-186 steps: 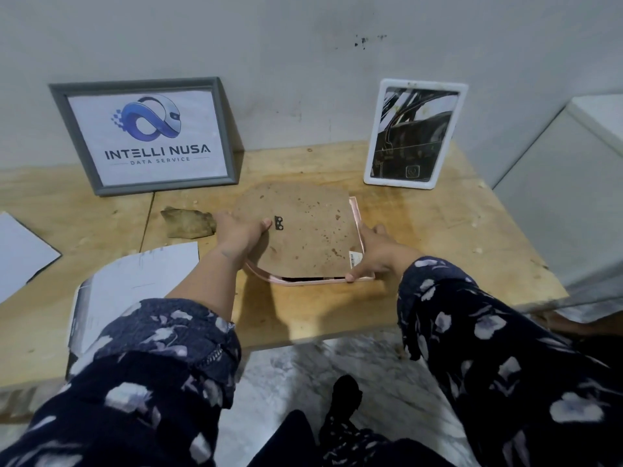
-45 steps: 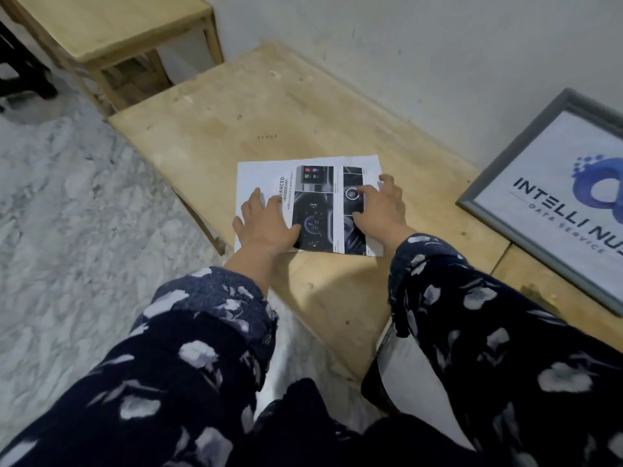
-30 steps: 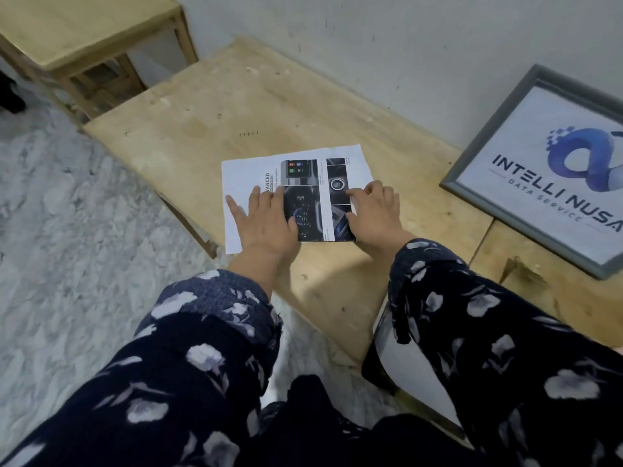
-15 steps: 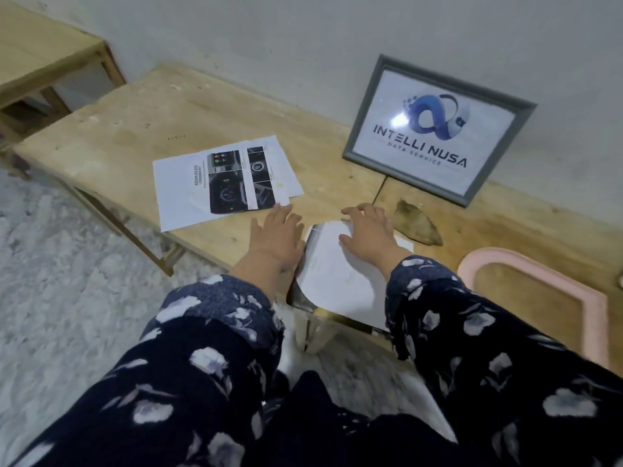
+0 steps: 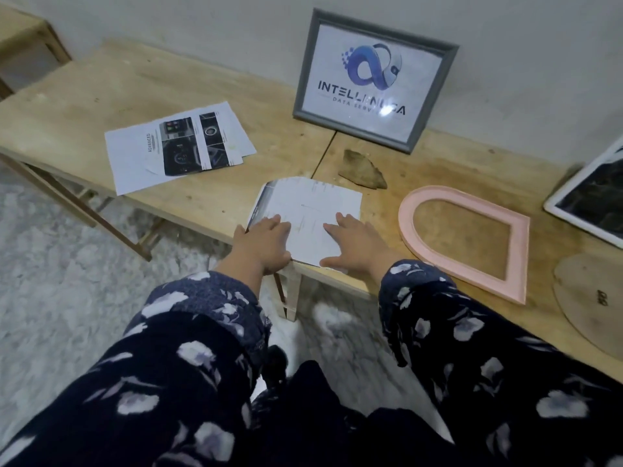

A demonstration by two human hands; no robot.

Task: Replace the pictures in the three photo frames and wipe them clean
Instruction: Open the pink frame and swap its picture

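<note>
I have only one view, the head camera, worn high and tilted forward and down over my sleeves (image 5: pixel 209 332) at the near edge of the wooden table (image 5: pixel 101 96), close in, facing the wall (image 5: pixel 522 45) behind it, with floor (image 5: pixel 50 281) at left

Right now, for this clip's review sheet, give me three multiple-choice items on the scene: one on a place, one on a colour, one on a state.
1. Where does the brown cloth lie?
A. in front of the grey frame
B. inside the pink frame
C. on the floor

2. What colour is the arched frame lying flat?
A. grey
B. white
C. pink

3. How are the hands on the face-down sheet?
A. both fists clenched
B. both flat on it
C. one lifted away

Key: 1 A, it sits on the table just before that frame. 2 C, its rim is pink. 3 B, left hand and right hand rest flat, fingers straight.
</note>
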